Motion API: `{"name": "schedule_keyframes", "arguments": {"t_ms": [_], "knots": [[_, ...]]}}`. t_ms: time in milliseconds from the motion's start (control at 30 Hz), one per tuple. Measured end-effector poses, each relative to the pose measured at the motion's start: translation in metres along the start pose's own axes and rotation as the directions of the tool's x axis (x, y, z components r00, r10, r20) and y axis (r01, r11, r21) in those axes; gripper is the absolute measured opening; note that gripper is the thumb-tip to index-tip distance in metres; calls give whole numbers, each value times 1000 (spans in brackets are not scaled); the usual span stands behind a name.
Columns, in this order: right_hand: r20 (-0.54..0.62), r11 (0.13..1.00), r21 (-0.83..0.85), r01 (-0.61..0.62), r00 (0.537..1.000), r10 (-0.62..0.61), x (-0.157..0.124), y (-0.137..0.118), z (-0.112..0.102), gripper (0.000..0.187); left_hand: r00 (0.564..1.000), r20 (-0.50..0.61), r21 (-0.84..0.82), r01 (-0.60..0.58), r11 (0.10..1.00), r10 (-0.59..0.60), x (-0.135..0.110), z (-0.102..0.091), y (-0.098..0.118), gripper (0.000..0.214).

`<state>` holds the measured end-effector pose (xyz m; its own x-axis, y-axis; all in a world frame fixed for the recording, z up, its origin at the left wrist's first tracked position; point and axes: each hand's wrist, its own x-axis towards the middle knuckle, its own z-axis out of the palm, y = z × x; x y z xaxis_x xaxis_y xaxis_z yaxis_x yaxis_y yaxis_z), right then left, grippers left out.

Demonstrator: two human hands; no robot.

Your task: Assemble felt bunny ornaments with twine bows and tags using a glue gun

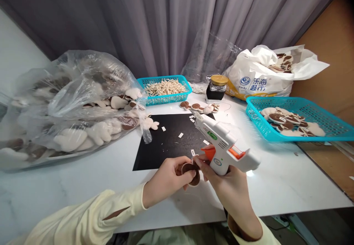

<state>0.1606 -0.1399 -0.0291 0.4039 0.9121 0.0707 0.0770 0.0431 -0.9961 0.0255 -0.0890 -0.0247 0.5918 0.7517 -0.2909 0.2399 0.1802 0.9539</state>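
Observation:
My left hand [167, 175] is closed on a small brown plush piece [195, 179] with a pale edge, thumb pressed on its face. A white glue gun [221, 138] with an orange trigger rests in my right hand [231, 188], its nozzle pointing up and away to the left. The thumb and fingertips of that same hand also reach the top of the plush piece. Just above the fingertips shows a small white printed label [193, 152]; whether it is attached cannot be made out. Below both lies a black mat [166, 142] with several white labels scattered on it.
At left bulges a clear plastic bag [83, 101] of plush pieces. A blue basket [166, 99] of cream cord pieces stands behind the mat, beside a gold-lidded jar [217, 88]. Right are another blue basket [279, 138] of plush pieces and a white bag [257, 68].

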Motion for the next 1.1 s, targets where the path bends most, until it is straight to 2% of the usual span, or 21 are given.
{"name": "schedule_keyframes", "arguments": {"t_ms": [167,300,433,533,667,733,800,900,967,1100], "knots": [[28,1000,-2,-26,999,26,1,3,-1,18,1000,10,27,-15,1000,15,-1,-1,0,10],[91,999,-1,43,995,-43,4,5,-3,16,1000,23,16,9,1000,-9,1,-1,-1,14],[-18,997,2,83,996,-83,7,-1,-7,23,999,30,-35,35,999,-34,3,-2,-5,21],[-102,993,-48,104,989,-109,10,-11,-15,17,1000,-10,-51,19,999,-19,4,-5,-8,23],[-102,979,-194,60,991,-81,8,-14,-40,16,999,-44,-43,-1,999,-1,2,-7,-8,28],[-30,965,-258,45,998,-54,5,-9,-59,18,999,-49,-51,-9,999,6,1,-7,-6,29],[123,951,-305,44,992,-6,0,-2,-78,20,999,-50,-69,-18,997,15,0,-8,-6,30],[339,925,-378,39,935,99,-7,9,-100,24,999,-46,-94,-29,995,25,1,-8,-7,28],[389,915,-403,16,908,156,-10,14,-107,26,999,-45,-111,-36,993,31,2,-9,-8,27],[400,914,-404,-36,892,212,-12,20,-108,27,998,-53,-144,-46,989,39,3,-10,-10,23]]}}
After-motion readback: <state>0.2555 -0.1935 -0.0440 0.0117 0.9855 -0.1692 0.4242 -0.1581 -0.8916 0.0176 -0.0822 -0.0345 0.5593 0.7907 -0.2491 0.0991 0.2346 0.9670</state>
